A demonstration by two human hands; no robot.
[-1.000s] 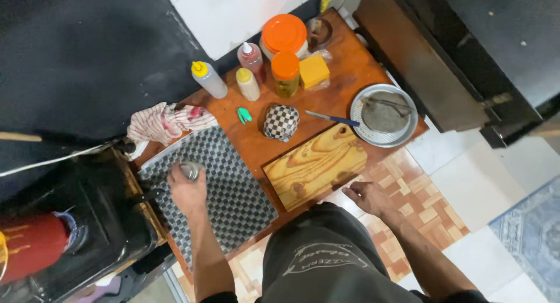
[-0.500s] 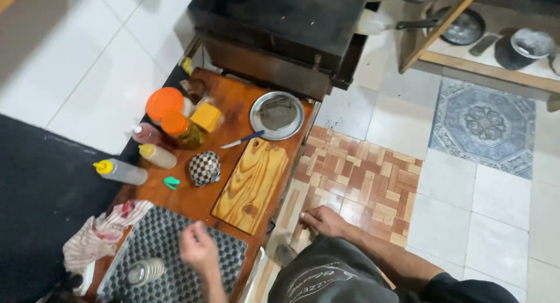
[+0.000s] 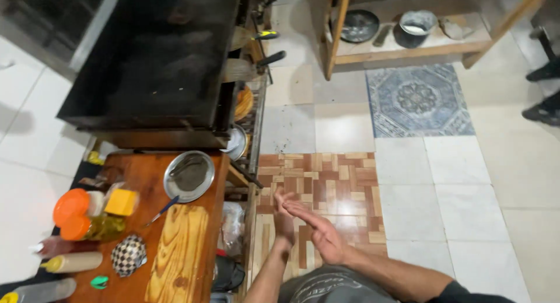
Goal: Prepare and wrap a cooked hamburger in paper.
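Both hands, left hand [image 3: 284,216] and right hand [image 3: 319,233], have come off the counter [image 3: 140,174] since a moment ago and now meet open, palms together, empty, over the floor [image 3: 326,180], cutting board [image 3: 178,250] untouched.

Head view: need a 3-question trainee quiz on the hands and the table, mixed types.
1. True or false: the left hand and right hand are pressed together, holding nothing.
2. What lies beside the metal bowl on the wooden table? A) wooden cutting board B) glass jug C) laptop
3. Fill in: the hands are above the ____ floor tiles.

Key: 1 true; 2 A; 3 wood-patterned.
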